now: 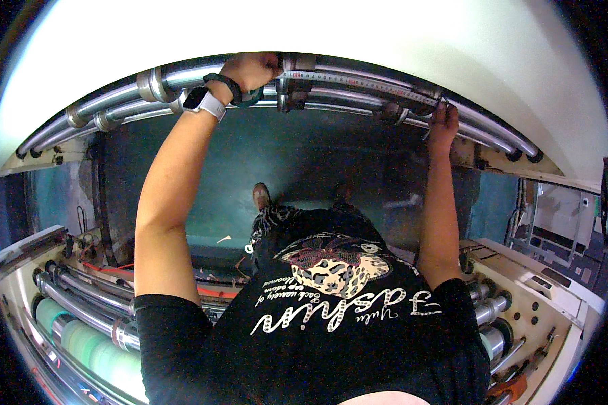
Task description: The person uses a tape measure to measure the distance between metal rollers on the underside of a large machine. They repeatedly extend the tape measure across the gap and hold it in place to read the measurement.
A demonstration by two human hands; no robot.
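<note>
A pale measuring tape (pixel 358 82) is stretched along the upper metal shafts between my hands. My left hand (pixel 250 71) is closed beside a dark collar (pixel 292 91) on the shafts, near the tape's left end; its fingertips are partly hidden, so what they hold cannot be made out. On that wrist are a smartwatch (pixel 199 100) with a light strap and a dark band (pixel 228 86). My right hand (pixel 443 125) pinches the tape near its right end, in front of the shafts.
Polished shafts (pixel 175 73) with several collars run across the machine under a large white cover (pixel 304 27). Behind me lies another set of rollers (pixel 81 337), with an orange-handled tool (pixel 510 390) at the lower right. Dark floor (pixel 317 155) lies between the two machine parts.
</note>
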